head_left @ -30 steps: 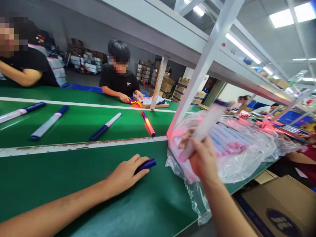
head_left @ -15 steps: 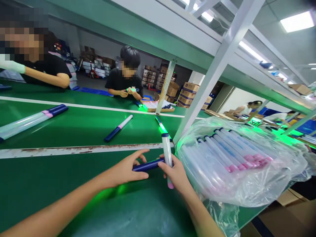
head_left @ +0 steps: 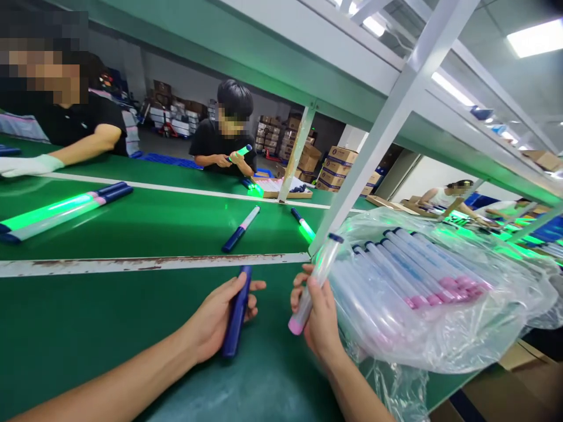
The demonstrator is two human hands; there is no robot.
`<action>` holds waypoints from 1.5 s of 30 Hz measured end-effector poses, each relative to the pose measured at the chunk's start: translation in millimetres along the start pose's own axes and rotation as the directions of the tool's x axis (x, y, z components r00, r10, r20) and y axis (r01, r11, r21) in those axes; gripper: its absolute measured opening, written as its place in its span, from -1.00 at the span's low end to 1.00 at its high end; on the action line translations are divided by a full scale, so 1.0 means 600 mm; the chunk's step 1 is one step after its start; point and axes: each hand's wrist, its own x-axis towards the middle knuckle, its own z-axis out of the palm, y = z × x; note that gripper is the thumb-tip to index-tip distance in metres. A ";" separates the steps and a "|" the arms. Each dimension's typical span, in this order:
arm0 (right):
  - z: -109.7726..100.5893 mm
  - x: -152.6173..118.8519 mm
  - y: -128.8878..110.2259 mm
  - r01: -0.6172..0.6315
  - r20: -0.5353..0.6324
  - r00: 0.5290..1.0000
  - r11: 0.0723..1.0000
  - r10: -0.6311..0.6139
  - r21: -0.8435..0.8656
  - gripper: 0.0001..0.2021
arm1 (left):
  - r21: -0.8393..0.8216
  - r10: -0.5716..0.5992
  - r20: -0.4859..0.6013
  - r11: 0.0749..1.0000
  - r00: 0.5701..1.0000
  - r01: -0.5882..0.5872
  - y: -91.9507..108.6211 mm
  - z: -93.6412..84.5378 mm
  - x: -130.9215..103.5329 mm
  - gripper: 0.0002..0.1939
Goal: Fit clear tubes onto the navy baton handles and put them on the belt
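My left hand [head_left: 220, 316] is closed round a dark blue handle [head_left: 237, 313], which stands nearly upright in the picture over the green work surface [head_left: 109, 328]. In my right hand [head_left: 320, 313] is a clear tube [head_left: 320, 266] with a dark blue cap at its top and a pink end at the bottom, tilted to the right. The two pieces are apart. Close by on the right, an open plastic bag [head_left: 461, 340] holds several clear tubes [head_left: 396, 269] with pink ends.
Beyond a white rail [head_left: 153, 265], light sticks [head_left: 241, 228] lie on a green belt [head_left: 176, 228], some glowing green. A slanted white post [head_left: 367, 152] rises behind the bag. Two people [head_left: 99, 129] [head_left: 224, 132] are across the belt; one holds a glowing stick.
My hands have moved apart. The blue handle has left my right hand and turned upright in my left; the tube now leans right. Sticks on the belt have shifted right.
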 end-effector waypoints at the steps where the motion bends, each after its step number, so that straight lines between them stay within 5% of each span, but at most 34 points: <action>1: 0.000 0.004 -0.008 0.011 -0.046 0.999 0.994 -0.007 0.105 -0.67 | 0.065 -0.045 0.055 0.997 0.997 0.042 -0.009 0.003 -0.008 -0.71; 8: -0.001 0.023 -0.045 0.016 -0.136 0.990 0.913 0.043 0.408 -0.72 | 0.471 -0.164 0.309 0.882 0.937 -0.001 -0.071 0.029 -0.049 -0.62; 15: -0.001 0.016 -0.056 -0.032 -0.066 0.995 0.871 0.074 0.489 -0.77 | 0.614 -0.165 0.303 0.787 0.939 -0.060 -0.098 0.014 -0.050 -0.26; 20: -0.003 0.013 -0.064 -0.023 -0.053 0.997 0.877 0.055 0.480 -0.79 | 0.737 -0.153 0.273 0.668 0.950 -0.104 -0.086 0.027 -0.059 -0.30; 26: -0.007 0.012 -0.067 -0.009 -0.061 0.997 0.863 0.046 0.506 -0.79 | 0.811 0.010 0.290 0.528 0.957 -0.251 -0.080 0.030 -0.070 -0.47; 35: -0.009 0.005 -0.072 -0.044 -0.028 0.997 0.847 0.069 0.529 -0.78 | 0.795 -0.020 0.338 0.541 0.941 -0.274 -0.088 0.038 -0.064 -0.56; 45: -0.010 -0.001 -0.077 0.009 -0.050 0.999 0.935 0.009 0.356 -0.79 | 0.738 -0.092 0.334 0.644 0.938 -0.200 -0.101 0.032 -0.061 -0.59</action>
